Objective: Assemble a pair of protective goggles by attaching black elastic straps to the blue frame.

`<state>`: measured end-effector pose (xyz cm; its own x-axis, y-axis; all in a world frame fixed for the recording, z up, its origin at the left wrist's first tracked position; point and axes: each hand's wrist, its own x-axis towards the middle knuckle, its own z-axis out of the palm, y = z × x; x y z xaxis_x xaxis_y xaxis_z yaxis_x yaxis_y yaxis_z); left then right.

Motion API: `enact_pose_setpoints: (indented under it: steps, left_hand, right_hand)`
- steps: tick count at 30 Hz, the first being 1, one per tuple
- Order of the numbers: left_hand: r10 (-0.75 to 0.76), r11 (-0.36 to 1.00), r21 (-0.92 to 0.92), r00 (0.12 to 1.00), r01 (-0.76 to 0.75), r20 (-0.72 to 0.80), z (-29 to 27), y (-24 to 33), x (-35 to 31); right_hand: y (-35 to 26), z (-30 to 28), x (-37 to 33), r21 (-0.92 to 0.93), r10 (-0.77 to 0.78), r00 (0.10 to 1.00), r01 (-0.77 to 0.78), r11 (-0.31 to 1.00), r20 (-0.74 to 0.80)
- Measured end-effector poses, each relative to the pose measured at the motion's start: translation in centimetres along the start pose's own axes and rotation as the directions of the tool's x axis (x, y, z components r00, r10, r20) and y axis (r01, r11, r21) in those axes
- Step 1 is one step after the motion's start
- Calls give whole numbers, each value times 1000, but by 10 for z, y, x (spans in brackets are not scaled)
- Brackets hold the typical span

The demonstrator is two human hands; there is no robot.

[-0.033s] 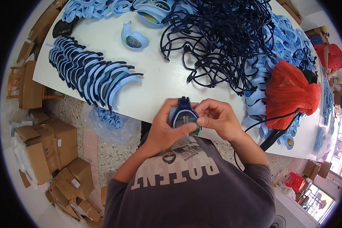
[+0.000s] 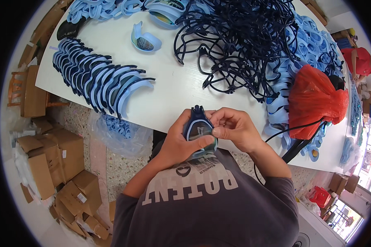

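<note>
Close to my body, at the table's front edge, a pair of swim goggles (image 2: 198, 129) with a dark navy frame and pale blue inner rim is between my hands. My left hand (image 2: 175, 142) wraps round its left side, the thumb lying across the lower part of the lens. On the other side my right hand (image 2: 240, 129) pinches the goggles' right edge between thumb and curled fingers. Part of the lower goggles is hidden behind my left thumb. Beyond my hands is a tangled heap of navy goggle frames (image 2: 239, 49).
On the white table (image 2: 160, 90) a row of assembled goggles (image 2: 99, 78) curves along the left. One light blue goggle piece (image 2: 146, 41) lies farther back. A red plastic bag (image 2: 315, 103) and light blue pieces (image 2: 307, 39) occupy the right. Cardboard boxes (image 2: 57, 156) stand on the floor.
The goggles have tilted and shifted slightly left in my hands, and more of the lens shows. Both hands keep their hold.
</note>
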<state>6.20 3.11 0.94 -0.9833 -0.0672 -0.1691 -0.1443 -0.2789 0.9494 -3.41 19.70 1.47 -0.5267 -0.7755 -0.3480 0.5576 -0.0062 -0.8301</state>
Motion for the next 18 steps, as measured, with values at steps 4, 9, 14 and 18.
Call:
enact_pose_setpoints:
  steps: [4,9,14,18]
  left_hand:
    - [-256,931,-273,967,243,-12,-7,-24,-22]
    - [-269,937,-238,963,255,-29,-4,-45,-53]
    - [-289,941,-203,955,269,-73,0,-70,-73]
    - [-302,924,-272,949,268,-93,6,-86,-80]
  right_hand:
    - [19,6,-9,31,124,992,-124,992,18]
    - [54,12,-30,-77,113,990,-106,991,82]
    - [76,16,-41,-64,166,986,-164,984,19]
    - [92,13,-54,-99,139,989,-143,985,-45]
